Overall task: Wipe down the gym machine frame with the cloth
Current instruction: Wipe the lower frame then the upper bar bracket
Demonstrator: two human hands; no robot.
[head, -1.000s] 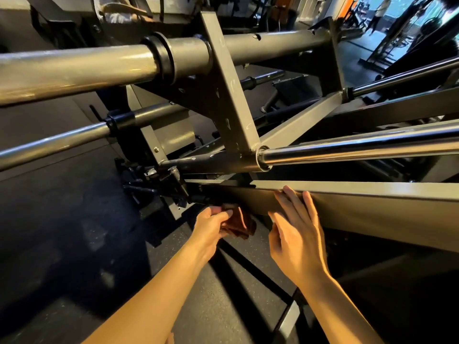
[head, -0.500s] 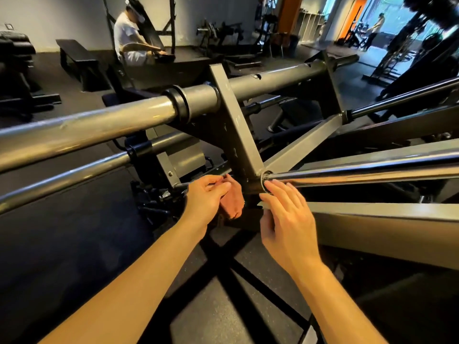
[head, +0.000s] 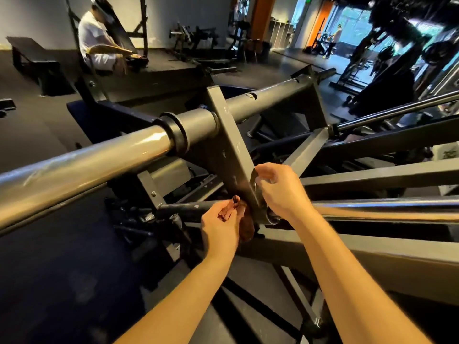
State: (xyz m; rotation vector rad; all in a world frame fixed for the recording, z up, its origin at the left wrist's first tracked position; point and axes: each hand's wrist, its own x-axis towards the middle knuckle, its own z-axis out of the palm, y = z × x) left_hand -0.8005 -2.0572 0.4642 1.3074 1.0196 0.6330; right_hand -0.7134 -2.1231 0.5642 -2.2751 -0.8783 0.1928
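Left hand (head: 219,228) holds cloth (head: 246,228) against frame strut (head: 229,150); right hand (head: 280,192) grips its edge.

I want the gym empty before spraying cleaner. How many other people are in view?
2. One person in a white top sits at the back left; another stands far off near the bright doorway, back right. Others may be hidden.

Dark floor (head: 49,269) meets a white wall (head: 37,16), black bench (head: 31,59), orange pillar (head: 263,18), daylit windows (head: 352,21).

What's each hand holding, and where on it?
Left hand grips the brown cloth by its bunched middle. Right hand curls at the edge of the frame strut; actual grip unclear.
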